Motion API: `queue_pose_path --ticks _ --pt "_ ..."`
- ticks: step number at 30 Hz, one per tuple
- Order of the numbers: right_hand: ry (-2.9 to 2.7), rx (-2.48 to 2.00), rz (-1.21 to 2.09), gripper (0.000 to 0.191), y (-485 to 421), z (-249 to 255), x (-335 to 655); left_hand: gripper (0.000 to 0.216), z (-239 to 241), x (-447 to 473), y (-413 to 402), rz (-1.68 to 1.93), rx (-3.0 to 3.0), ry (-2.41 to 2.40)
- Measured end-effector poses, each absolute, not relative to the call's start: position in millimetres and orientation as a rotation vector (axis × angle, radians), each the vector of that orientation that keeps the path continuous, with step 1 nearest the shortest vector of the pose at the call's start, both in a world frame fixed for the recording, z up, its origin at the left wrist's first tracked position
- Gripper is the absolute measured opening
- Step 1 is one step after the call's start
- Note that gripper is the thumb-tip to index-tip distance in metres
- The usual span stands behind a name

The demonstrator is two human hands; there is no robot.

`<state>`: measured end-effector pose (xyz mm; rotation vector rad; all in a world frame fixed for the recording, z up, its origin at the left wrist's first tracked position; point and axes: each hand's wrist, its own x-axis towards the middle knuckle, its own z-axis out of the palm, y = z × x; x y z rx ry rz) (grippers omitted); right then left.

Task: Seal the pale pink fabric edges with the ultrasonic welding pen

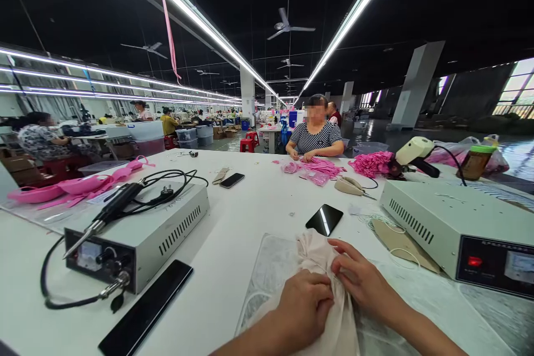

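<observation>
A cream-coloured cloth (312, 247) lies gathered in front of me, its top end bunched up and the rest hanging in folds toward me. My left hand (303, 306) is closed on its near left side, fingers curled into the folds. At the right edge, my right hand (365, 283) grips the cloth between thumb and bent fingers. A thin line crosses the bunched part between both hands; whether it is a string or a seam I cannot tell. Under the cloth is a clear, scuffed mat (267, 256).
A machine with a black handpiece (120, 200) stands left, near a long black device (146, 306). Another machine (454, 206) stands right. Beyond my hands lie a phone (324, 219), scissors (352, 186) and pink pieces (319, 168). A person in stripes (316, 136) sits opposite.
</observation>
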<state>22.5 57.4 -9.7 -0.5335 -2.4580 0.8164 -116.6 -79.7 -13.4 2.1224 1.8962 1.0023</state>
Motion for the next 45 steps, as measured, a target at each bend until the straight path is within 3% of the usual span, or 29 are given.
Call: queue_pose_path --ticks 16,31,36,40,45 --pt "-2.412 -0.365 1.039 0.032 79.8 -12.3 39.0 0.015 3.8 -120.7 -84.1 0.703 2.262 1.799" --pt "-2.773 -0.241 0.574 0.027 80.2 14.3 52.2 0.024 14.8 -122.3 -88.7 0.477 2.336 1.812" --pt "-2.729 -0.366 0.447 0.030 85.7 -6.2 60.1 0.032 3.1 -122.4 -87.8 0.483 2.376 1.808" --pt "-2.536 -0.321 0.352 0.022 76.5 -5.1 52.3 0.033 -5.6 -121.5 -83.1 0.509 2.431 1.858" --pt "-2.629 -0.222 0.476 0.037 58.3 -2.0 21.0 0.026 -4.6 -120.3 -82.0 0.553 2.449 1.868"
